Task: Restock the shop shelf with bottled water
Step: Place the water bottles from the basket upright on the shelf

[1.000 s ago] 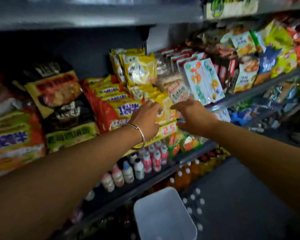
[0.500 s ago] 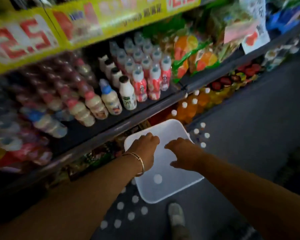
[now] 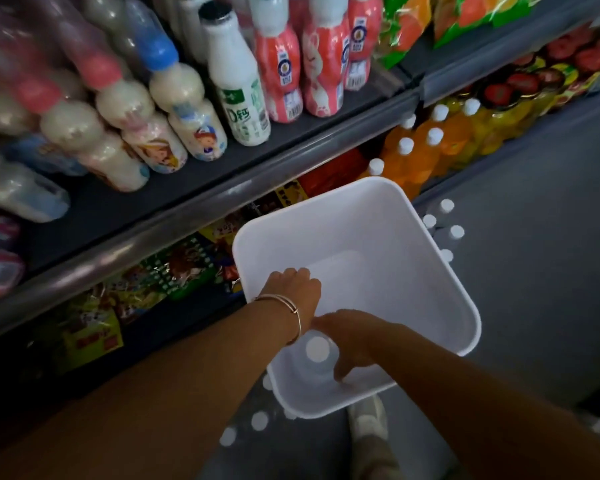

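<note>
One white bin (image 3: 378, 216) on floor below shelf lip, holding a clear water bottle (image 3: 317, 355) with white cap at its 7 o'clock corner, rest of bin floor bare. Both hands inside bin: left hand (image 3: 293, 289) with bangle at 9 o'clock wall, fingers curled down, grasp cannot be told; right hand (image 3: 352, 337) just at 3 o'clock of the cap, fingers spread down alongside bottle, not closed round it. More white caps (image 3: 445, 225) on floor off bin's 2 o'clock and 7 o'clock corners, drink bottles (image 3: 238, 81) on shelf (image 3: 257, 181) at 12, open grey floor (image 3: 534, 237) at 3.
</note>
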The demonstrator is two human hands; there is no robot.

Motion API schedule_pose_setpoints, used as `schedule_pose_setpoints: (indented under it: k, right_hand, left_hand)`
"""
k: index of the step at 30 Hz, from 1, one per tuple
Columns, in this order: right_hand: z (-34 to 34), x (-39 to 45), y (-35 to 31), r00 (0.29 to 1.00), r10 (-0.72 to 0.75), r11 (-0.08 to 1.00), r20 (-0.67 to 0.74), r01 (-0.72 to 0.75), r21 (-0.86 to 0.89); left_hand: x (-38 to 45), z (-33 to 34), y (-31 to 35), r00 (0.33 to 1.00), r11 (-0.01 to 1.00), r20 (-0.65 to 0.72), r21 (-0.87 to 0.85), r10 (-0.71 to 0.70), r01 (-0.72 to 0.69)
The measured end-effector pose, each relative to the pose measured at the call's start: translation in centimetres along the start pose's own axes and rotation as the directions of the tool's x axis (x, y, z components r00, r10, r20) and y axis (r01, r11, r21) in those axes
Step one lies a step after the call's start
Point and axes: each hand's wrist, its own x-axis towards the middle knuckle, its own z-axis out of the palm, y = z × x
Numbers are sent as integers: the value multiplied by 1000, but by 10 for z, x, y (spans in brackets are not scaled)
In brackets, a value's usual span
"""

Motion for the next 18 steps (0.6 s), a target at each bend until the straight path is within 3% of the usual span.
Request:
schedule_pose_setpoints:
  k: [9, 14, 18]
  right_hand:
    - [-34, -40, -5, 992, 41, 990, -118, -24, 142]
    - [-92, -101, -32, 970, 38, 974, -240, 18, 227]
    - [-154, -169, -69, 937, 5, 978, -351, 69, 196]
  left_hand:
    - [-23, -34, -14, 1000, 991, -19, -133, 0, -2]
    - [-61, -93, -21, 1000, 980, -19, -197, 11, -14]
    - [-108, -161, -26, 999, 962, -33, -271, 13, -22]
